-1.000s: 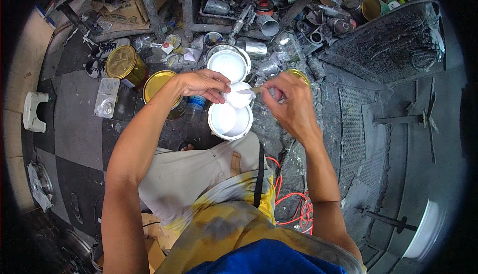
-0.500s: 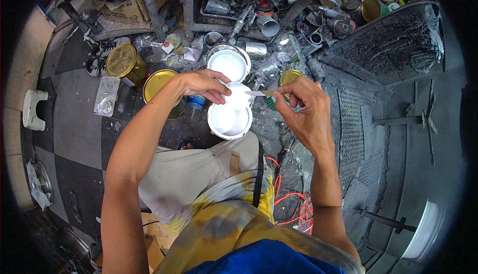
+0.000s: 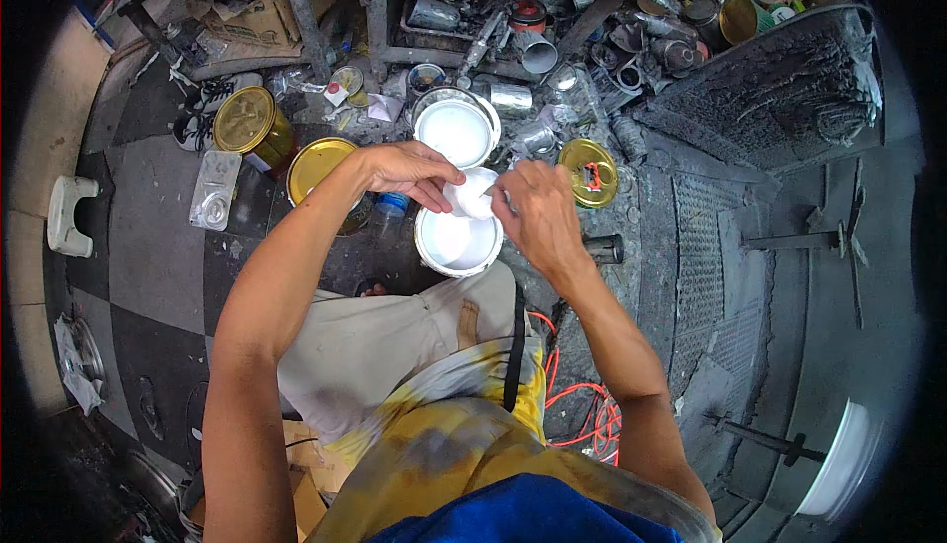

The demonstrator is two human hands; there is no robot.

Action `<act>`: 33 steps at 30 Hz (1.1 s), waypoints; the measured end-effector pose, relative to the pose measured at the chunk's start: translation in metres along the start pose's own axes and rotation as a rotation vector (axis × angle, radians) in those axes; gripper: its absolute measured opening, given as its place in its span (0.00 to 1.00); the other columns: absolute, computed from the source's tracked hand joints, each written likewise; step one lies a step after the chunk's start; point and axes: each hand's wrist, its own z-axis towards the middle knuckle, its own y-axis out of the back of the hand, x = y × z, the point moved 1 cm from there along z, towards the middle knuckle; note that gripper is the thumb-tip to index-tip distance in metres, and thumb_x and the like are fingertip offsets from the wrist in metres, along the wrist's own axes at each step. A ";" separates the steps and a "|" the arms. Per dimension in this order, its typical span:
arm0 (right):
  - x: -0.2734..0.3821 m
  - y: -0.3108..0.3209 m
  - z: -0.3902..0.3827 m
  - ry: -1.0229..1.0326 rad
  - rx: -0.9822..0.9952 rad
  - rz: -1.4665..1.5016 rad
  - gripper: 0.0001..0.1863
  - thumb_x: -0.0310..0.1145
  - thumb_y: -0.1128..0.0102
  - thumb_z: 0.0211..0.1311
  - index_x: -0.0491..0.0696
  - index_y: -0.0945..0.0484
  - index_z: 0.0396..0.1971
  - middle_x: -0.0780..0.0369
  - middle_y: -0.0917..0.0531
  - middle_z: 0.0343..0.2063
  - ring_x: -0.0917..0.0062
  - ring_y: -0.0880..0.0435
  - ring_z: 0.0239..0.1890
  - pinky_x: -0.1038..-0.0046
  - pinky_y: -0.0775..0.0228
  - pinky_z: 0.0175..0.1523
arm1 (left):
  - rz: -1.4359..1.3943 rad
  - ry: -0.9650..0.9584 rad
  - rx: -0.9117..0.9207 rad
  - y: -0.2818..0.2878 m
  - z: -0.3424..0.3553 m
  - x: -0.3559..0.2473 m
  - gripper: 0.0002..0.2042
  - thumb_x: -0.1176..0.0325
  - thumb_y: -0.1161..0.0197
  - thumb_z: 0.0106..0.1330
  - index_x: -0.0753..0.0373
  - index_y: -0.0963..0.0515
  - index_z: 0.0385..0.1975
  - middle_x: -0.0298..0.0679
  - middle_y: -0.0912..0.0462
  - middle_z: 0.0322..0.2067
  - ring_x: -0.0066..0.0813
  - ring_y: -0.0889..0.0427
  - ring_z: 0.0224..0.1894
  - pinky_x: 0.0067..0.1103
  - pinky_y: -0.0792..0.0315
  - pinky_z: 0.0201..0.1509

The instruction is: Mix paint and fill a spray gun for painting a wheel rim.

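Observation:
My left hand (image 3: 412,173) grips a small white cup (image 3: 472,198) over the lower white paint bucket (image 3: 456,245). My right hand (image 3: 541,216) is closed beside the cup's right side, on the thin scraper seen earlier, whose blade is mostly hidden now. The upper white bucket (image 3: 452,127) holds white contents and sits just beyond the cup. A gold-lidded tin (image 3: 587,170) stands right of my right hand. Another gold-lidded can (image 3: 319,158) is left of my left hand, near a plastic bottle (image 3: 391,208) with a blue band.
A cluttered bench (image 3: 380,10) with dirty cans and pipes runs along the back. At left are a white stool (image 3: 61,216), shoes (image 3: 202,99) and a clear plastic container (image 3: 216,193). A dark crusted board (image 3: 750,89) leans at right. Orange cable (image 3: 592,415) lies behind my right arm.
My right hand moved out to the right with the scraper, then came back left and down onto the cup, uncovering more of the gold-lidded tin. My left hand shifted slightly right.

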 end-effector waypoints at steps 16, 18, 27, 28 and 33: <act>-0.009 0.039 -0.006 -0.001 0.106 -0.021 0.07 0.26 0.32 0.52 0.46 0.19 0.31 0.60 0.23 0.30 0.63 0.22 0.35 0.62 0.36 0.43 | -0.001 -0.027 -0.006 0.005 -0.002 0.001 0.22 0.60 0.33 0.69 0.71 0.24 0.53 0.51 0.19 0.45 0.37 0.13 0.43 0.28 0.17 0.50; -0.009 0.043 -0.016 -0.029 0.049 0.012 0.08 0.25 0.32 0.51 0.47 0.20 0.32 0.60 0.24 0.29 0.64 0.23 0.36 0.63 0.37 0.43 | 0.003 -0.035 -0.014 0.005 -0.003 -0.001 0.22 0.59 0.33 0.69 0.71 0.24 0.53 0.51 0.19 0.45 0.36 0.13 0.43 0.28 0.17 0.50; -0.018 0.029 -0.054 -0.515 -0.081 0.318 0.04 0.26 0.32 0.54 0.44 0.18 0.30 0.59 0.24 0.22 0.69 0.23 0.23 0.66 0.33 0.29 | 0.010 -0.004 -0.045 0.013 -0.004 0.000 0.24 0.59 0.33 0.68 0.71 0.27 0.56 0.50 0.18 0.44 0.35 0.13 0.43 0.26 0.16 0.50; -0.023 0.025 -0.062 -0.622 -0.081 0.334 0.05 0.27 0.33 0.55 0.43 0.17 0.30 0.58 0.23 0.21 0.70 0.24 0.21 0.66 0.33 0.27 | 0.035 0.003 -0.073 0.015 -0.004 0.000 0.24 0.59 0.33 0.68 0.71 0.27 0.56 0.49 0.18 0.44 0.34 0.12 0.42 0.26 0.16 0.50; -0.032 -0.047 -0.088 -0.486 -0.006 0.242 0.04 0.28 0.33 0.53 0.44 0.17 0.27 0.57 0.19 0.24 0.67 0.21 0.23 0.65 0.31 0.31 | 0.086 0.029 -0.188 0.029 -0.006 0.008 0.25 0.59 0.31 0.67 0.70 0.27 0.57 0.49 0.17 0.45 0.34 0.12 0.42 0.26 0.15 0.49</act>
